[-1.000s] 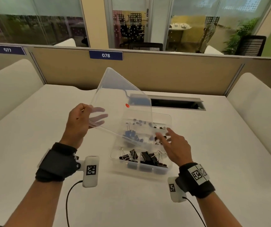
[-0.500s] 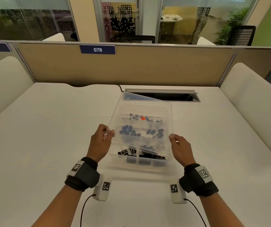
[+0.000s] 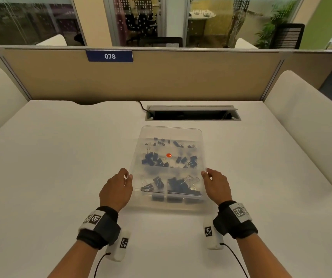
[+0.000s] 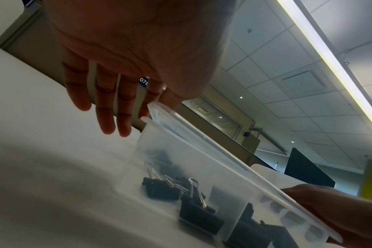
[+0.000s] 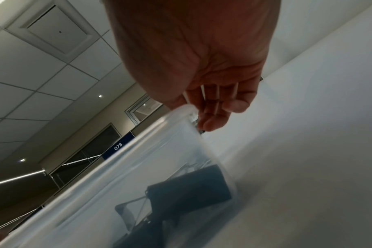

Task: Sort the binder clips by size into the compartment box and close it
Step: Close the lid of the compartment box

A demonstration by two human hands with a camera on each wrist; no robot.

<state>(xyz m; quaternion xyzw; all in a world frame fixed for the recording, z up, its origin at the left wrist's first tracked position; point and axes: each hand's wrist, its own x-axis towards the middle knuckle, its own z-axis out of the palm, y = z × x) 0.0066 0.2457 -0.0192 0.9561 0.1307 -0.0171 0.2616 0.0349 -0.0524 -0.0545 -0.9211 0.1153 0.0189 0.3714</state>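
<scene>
The clear compartment box (image 3: 169,202) stands mid-table with its clear lid (image 3: 171,132) lying flat on top; a red dot (image 3: 168,155) marks the lid. Through it I see small binder clips (image 3: 161,141) in the back row, medium ones (image 3: 153,160) in the middle and large black ones (image 3: 181,186) in front. My left hand (image 3: 128,177) is at the lid's left rim, thumb on the edge, with straight fingers (image 4: 108,117) beside the box wall (image 4: 138,159). My right hand (image 3: 206,174) mirrors it at the right rim, thumb (image 5: 176,100) on the lid edge and fingers loose alongside.
The white table (image 3: 60,157) ends at a tan partition with a "078" label (image 3: 110,56). An open cable hatch (image 3: 193,113) lies just behind the box. White padded side panels (image 3: 305,125) flank the desk. Wrist-camera cables (image 3: 235,257) trail toward me.
The lid has swung down from raised and tilted to lying flat on the box. Both hands have come to the lid's side rims, the left one from holding the lid up.
</scene>
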